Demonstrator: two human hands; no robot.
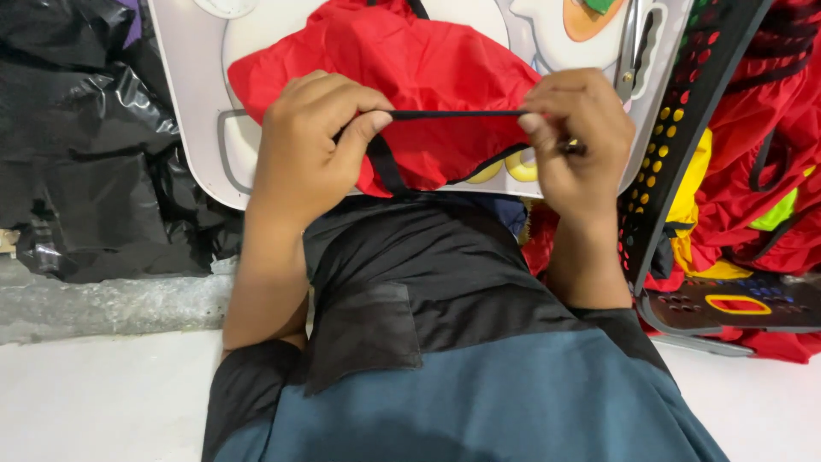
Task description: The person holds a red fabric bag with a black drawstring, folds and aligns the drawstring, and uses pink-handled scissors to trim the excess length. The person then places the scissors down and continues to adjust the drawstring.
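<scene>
A red fabric piece lies on a small white lap table with a cartoon print. A black strap is stretched taut and level between both hands, just above the red fabric's near edge. My left hand pinches the strap's left end between thumb and forefinger, where the strap bends down toward me. My right hand pinches the right end and also grips a small dark tool with a yellow bit; what it is I cannot tell.
Scissors lie on the table at the far right. A black perforated basket to the right holds red and yellow fabric. Black plastic sheeting is piled on the left. White floor lies nearest me.
</scene>
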